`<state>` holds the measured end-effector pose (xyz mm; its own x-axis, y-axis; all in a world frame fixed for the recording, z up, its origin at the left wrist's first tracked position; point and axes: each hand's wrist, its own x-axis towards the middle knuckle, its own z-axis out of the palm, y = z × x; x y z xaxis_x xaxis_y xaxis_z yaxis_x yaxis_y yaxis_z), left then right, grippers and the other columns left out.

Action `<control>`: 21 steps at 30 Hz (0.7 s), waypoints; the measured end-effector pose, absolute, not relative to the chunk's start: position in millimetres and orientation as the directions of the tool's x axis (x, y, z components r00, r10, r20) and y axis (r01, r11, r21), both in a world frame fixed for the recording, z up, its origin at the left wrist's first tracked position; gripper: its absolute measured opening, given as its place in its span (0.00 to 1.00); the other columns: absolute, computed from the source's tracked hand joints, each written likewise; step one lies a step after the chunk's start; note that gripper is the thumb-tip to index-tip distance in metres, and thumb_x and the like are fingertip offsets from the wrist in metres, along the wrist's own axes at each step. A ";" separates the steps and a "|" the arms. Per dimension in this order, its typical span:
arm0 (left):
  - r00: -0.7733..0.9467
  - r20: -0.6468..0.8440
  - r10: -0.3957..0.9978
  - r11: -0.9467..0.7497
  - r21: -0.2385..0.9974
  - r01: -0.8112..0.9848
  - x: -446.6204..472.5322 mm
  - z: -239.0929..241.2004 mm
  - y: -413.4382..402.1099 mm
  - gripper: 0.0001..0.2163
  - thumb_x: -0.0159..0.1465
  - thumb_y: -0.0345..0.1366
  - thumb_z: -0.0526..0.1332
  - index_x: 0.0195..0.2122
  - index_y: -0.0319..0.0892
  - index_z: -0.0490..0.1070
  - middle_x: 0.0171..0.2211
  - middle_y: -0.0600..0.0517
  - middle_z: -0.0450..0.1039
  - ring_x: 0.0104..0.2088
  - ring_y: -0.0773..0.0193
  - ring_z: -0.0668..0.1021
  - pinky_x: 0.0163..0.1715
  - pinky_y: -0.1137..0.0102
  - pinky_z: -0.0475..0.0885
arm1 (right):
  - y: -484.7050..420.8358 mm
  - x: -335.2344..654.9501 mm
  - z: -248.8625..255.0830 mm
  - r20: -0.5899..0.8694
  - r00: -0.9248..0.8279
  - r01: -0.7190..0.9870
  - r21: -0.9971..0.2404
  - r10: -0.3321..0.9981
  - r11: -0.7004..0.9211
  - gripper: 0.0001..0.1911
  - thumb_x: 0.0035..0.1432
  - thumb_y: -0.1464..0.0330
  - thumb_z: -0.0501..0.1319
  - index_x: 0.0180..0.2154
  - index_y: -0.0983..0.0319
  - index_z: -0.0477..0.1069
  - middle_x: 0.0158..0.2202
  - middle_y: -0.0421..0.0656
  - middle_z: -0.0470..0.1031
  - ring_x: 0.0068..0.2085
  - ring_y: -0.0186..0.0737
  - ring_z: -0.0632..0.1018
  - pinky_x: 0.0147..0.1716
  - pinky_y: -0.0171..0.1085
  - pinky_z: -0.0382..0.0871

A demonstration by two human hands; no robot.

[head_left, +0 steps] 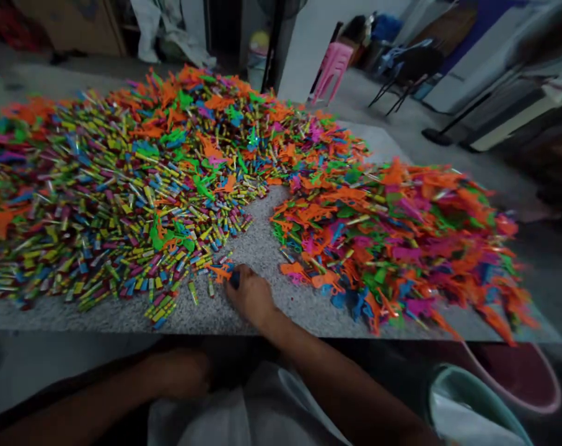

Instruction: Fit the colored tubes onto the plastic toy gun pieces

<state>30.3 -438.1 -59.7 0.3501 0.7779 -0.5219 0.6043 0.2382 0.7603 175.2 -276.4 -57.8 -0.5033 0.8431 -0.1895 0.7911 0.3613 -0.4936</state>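
Sprawling bright orange plastic piece [221, 272]

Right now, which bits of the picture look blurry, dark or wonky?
In the head view, the right-hand heap smears toward its outer side; also in the head view, the left hand is dim and soft-edged; in the head view's background, the pink stools lean, perhaps from lens stretch.

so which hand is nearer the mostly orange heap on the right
Right. The right hand is over the tabletop, left of the heap; the left hand is farther left, this side of the tabletop's near edge.
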 end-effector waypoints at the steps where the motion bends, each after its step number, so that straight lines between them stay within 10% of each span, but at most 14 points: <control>1: 0.331 -0.522 0.786 0.215 0.734 0.645 27.8 -49.4 -439.7 0.05 0.64 0.38 0.67 0.40 0.51 0.83 0.39 0.47 0.82 0.40 0.50 0.83 0.40 0.61 0.75 | -272.7 175.6 -53.7 -0.207 -0.477 0.803 -0.497 0.854 0.329 0.20 0.68 0.58 0.64 0.55 0.63 0.72 0.45 0.54 0.84 0.45 0.51 0.85 0.44 0.43 0.75; 6: -0.062 -0.256 0.965 0.230 0.701 0.676 -1.6 -9.5 -410.0 0.11 0.66 0.41 0.61 0.48 0.50 0.77 0.31 0.52 0.78 0.34 0.56 0.80 0.38 0.65 0.70 | -258.3 192.5 -37.2 -0.201 -0.425 0.774 -0.586 0.883 0.239 0.22 0.66 0.55 0.65 0.53 0.63 0.72 0.43 0.53 0.84 0.43 0.49 0.85 0.41 0.41 0.72; 11: -0.457 -0.169 0.873 0.314 0.912 0.264 5.8 -13.5 -370.4 0.24 0.61 0.53 0.67 0.52 0.43 0.72 0.29 0.54 0.75 0.26 0.61 0.76 0.26 0.70 0.68 | -264.5 204.3 -24.9 -0.028 -0.455 0.598 -0.750 0.890 0.282 0.21 0.64 0.57 0.67 0.54 0.61 0.70 0.39 0.45 0.83 0.38 0.45 0.82 0.39 0.39 0.70; 15: -0.468 -0.239 0.850 0.245 0.968 -0.050 43.4 -24.8 -354.2 0.24 0.56 0.51 0.72 0.47 0.43 0.72 0.33 0.53 0.77 0.28 0.63 0.78 0.26 0.71 0.70 | -274.6 201.4 -12.9 0.068 -0.517 0.433 -0.839 0.853 0.329 0.20 0.66 0.57 0.66 0.53 0.60 0.69 0.38 0.42 0.82 0.36 0.42 0.81 0.37 0.37 0.70; 21: -0.442 -0.299 0.846 0.071 0.885 -0.461 74.5 -15.2 -343.1 0.12 0.52 0.38 0.69 0.36 0.45 0.73 0.36 0.51 0.80 0.41 0.57 0.83 0.42 0.64 0.78 | -275.7 210.6 -11.3 0.181 -0.623 0.501 -0.655 0.761 0.565 0.16 0.72 0.64 0.60 0.57 0.63 0.68 0.52 0.52 0.79 0.47 0.47 0.82 0.46 0.41 0.73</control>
<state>74.5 -343.1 -15.2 -0.4423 0.8457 -0.2987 -0.4611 0.0712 0.8845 210.6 -275.7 -11.3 -0.6229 0.7611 0.1808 0.5006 0.5654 -0.6555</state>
